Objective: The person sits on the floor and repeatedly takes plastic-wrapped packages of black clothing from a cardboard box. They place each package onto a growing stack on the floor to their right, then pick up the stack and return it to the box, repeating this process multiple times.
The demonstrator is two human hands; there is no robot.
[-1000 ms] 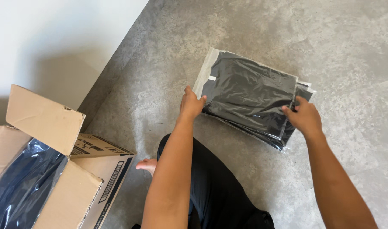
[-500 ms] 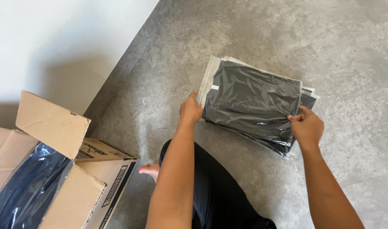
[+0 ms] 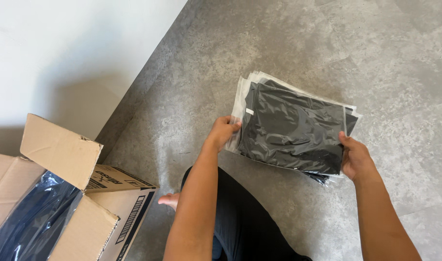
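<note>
Both my hands hold a stack of several clear plastic bags with folded black garments [image 3: 293, 128] above the grey floor. My left hand [image 3: 224, 131] grips the stack's near left edge, thumb on top. My right hand [image 3: 355, 158] grips the near right corner. The bags' open white edges fan out at the left and far side.
An open cardboard box [image 3: 61, 150] stands at the lower left with more dark bagged items [image 3: 30, 224] inside. A white wall [image 3: 71, 53] runs along the left. My dark-trousered leg [image 3: 240, 217] and bare foot [image 3: 170, 199] are below the stack. Grey concrete floor [image 3: 385, 58] spreads around.
The stack has stayed in both hands while the view shifted slightly; my right hand slid a little toward the stack's near right corner. The bags look more evenly aligned.
</note>
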